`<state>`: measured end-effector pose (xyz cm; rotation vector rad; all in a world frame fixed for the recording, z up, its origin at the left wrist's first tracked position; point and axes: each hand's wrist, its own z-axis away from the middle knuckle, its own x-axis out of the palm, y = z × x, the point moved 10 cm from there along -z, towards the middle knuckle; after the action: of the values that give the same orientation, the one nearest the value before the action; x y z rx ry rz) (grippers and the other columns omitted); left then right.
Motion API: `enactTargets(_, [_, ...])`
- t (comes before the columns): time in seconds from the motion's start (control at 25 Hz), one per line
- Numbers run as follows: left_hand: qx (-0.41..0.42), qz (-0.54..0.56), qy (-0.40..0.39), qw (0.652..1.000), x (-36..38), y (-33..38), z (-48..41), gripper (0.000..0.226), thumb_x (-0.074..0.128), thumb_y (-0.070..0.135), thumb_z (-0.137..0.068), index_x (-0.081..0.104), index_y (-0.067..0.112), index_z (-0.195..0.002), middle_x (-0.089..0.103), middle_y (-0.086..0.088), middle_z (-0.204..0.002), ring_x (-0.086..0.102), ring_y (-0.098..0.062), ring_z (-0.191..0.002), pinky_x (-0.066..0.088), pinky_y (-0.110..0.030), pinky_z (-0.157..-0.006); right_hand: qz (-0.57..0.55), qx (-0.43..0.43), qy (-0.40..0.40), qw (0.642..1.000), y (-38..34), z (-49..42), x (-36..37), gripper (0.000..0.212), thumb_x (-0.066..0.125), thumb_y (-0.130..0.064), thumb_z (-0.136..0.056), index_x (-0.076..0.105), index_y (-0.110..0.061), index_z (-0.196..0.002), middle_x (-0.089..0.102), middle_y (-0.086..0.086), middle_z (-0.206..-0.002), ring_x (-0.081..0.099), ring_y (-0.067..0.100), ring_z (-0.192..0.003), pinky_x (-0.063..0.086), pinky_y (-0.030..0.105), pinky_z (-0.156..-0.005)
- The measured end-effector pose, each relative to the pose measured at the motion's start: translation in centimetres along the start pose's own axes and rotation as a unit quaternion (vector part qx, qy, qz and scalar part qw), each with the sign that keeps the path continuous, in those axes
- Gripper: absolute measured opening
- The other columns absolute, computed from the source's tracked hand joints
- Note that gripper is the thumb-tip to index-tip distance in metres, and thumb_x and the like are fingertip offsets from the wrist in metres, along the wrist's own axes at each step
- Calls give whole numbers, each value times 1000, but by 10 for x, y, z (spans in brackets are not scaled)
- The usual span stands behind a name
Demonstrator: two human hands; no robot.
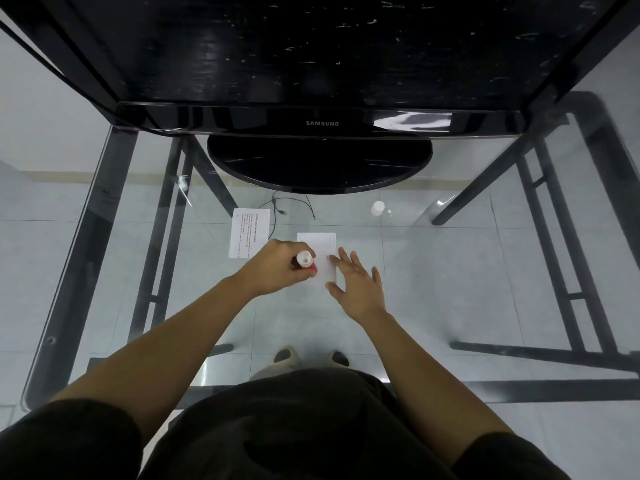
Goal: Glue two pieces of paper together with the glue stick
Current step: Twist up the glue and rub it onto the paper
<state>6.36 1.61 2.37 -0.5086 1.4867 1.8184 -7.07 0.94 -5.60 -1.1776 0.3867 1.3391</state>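
1. Head view, the hands: the left grip (280, 268) is curled round the glue stick (305, 260), holding it upright just above the near left edge of the white sheet (317, 247). The stick's white end faces the camera and a red part shows below it. Whether the stick is capped cannot be told.
2. The right grip (360, 285) lies flat with its fingers spread and holds nothing. Its fingertips (334, 258) press on the right side of the white sheet, pinning it to the glass desk (450, 271).
3. The papers: the printed sheet (249, 233) lies flat just beyond the left wrist, apart from the white sheet.
4. Handling, as a judgement: both sheets look thin, light and limp, and likely to slide on smooth glass. They want holding down with flat fingers near an edge, clear of the glued strip. Lifting one probably means nudging up a corner first.
5. The glue stick looks small, stiff and light. It is best held round the barrel, as it is here, and rubbed with gentle pressure so the paper does not wrinkle or drag.
6. The rest: a black monitor (322, 123) stands at the far side of the desk, and a small pale round thing (377, 207) sits beyond the sheets, too blurred to name.
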Motion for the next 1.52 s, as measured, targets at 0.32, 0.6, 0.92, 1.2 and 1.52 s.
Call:
enactTargets(0.32, [4, -8, -12, 1000, 1, 0, -4, 22, 69, 31, -79, 66, 18, -96, 70, 0, -87, 62, -13, -75, 47, -21, -65, 4, 1, -5, 1000, 1, 0, 1, 57, 42, -44, -94, 20, -32, -145, 11, -7, -158, 3, 16, -147, -1, 46, -117])
enactTargets(0.6, [-31, -23, 39, 998, -19, -16, -21, 17, 66, 30, -81, 63, 17, -91, 67, -2, -81, 58, -12, -68, 42, -21, -57, 1, -1, -3, 1000, 1, 1, -1, 56, 44, -43, -94, 22, -34, -145, 12, -7, -158, 3, 15, -146, -1, 46, -117])
enactTargets(0.92, [13, -14, -46, 999, 15, 5, -2, 21, 69, 30, -78, 66, 17, -95, 69, -1, -88, 62, -14, -77, 50, -26, -70, 14, -2, -10, 1000, 2, -1, 2, 57, 40, -47, -94, 18, -33, -146, 9, -7, -159, 2, 16, -146, -1, 46, -117])
enactTargets(1.2, [-44, -7, 41, 998, -23, -16, -33, 16, 68, 29, -80, 60, 19, -89, 64, -2, -79, 59, -17, -71, 40, -24, -57, -4, 0, -4, 1000, 1, 0, 1, 57, 44, -44, -94, 22, -33, -145, 12, -6, -158, 3, 16, -147, -2, 46, -117])
enactTargets(1.52, [13, -30, -40, 999, 8, -4, -27, 20, 69, 33, -77, 64, 21, -91, 69, -1, -86, 59, -12, -71, 44, -19, -60, -4, -7, -3, 1000, 1, 1, 0, 56, 41, -46, -94, 22, -33, -145, 12, -7, -158, 3, 15, -146, -2, 46, -117])
